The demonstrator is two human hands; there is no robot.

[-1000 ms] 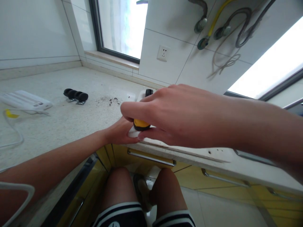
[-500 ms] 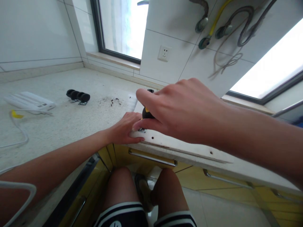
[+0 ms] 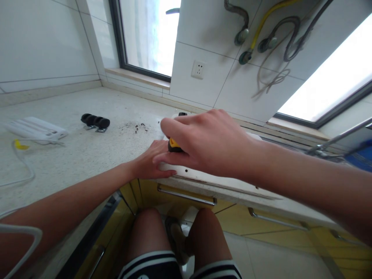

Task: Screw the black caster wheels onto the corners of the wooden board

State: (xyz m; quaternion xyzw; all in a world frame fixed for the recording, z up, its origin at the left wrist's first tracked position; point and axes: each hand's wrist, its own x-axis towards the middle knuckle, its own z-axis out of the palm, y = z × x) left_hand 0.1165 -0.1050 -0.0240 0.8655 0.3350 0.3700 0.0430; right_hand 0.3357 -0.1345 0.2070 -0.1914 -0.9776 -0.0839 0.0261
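Note:
My right hand (image 3: 200, 137) is wrapped around the black-and-yellow handle of a screwdriver (image 3: 174, 145), held fairly upright over a white board (image 3: 203, 173). The tool's tip is hidden. Close beside it, my left hand (image 3: 149, 159) rests on the board's left end, thumb stretched along the front edge and fingers curled partly out of sight behind the right hand. What lies between those fingers is covered. Dark holes show in the board. To the left, a black roller piece with metal plates (image 3: 95, 121) lies on the speckled countertop (image 3: 116, 143).
A white power bank (image 3: 37, 128) with a white cable (image 3: 29, 162) lies at the left. Dark crumbs (image 3: 141, 127) are scattered on the counter. Drawers with metal handles (image 3: 186, 195) sit below the front edge, near my knees. Hoses (image 3: 293, 27) and a socket (image 3: 199, 69) are on the wall.
My right hand has turned at the wrist and shifted slightly left and down, with the screwdriver still in it. The metal piece glimpsed under it is now covered. My left hand stays nearly in place.

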